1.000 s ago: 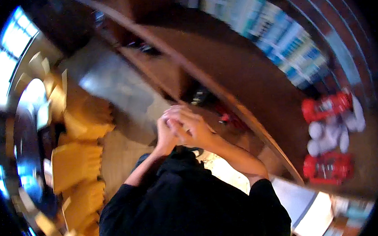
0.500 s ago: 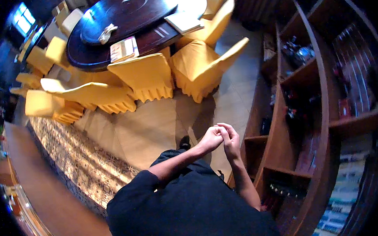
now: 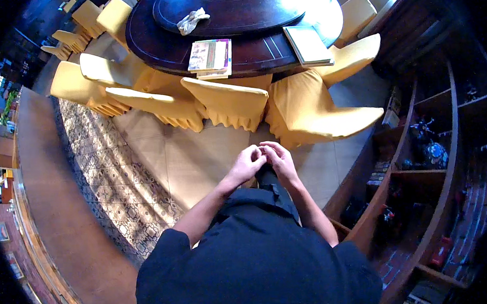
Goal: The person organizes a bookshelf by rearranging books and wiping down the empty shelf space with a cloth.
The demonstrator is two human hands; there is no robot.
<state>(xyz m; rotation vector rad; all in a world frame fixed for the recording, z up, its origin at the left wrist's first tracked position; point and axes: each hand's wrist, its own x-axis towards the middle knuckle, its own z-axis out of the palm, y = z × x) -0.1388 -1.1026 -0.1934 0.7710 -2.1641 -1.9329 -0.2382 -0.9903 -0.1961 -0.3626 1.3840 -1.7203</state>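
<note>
In front of my body, over the floor, my left hand [image 3: 249,162] and my right hand [image 3: 279,160] meet at the fingertips. The left fingers are curled in to a pinch. Those of the right bend over toward them, thumb tucked underneath. Whatever lies between the fingers, if anything, is too small and hidden to make out. Nearest beyond the hands are a yellow-covered chair [image 3: 229,102] and another yellow chair [image 3: 313,106], both at a round dark table [image 3: 159,45].
A stack of books [image 3: 210,56], a white folder [image 3: 308,45] and a crumpled cloth [image 3: 192,21] lie on the table. Wooden shelves [image 3: 389,204] with small models run along the right. A brown ledge [image 3: 50,180] and patterned tiles [image 3: 108,177] are on the left.
My view has swung toward the right, and the table and chairs appear nearer. My hands have gone from clasped together to touching at the fingertips.
</note>
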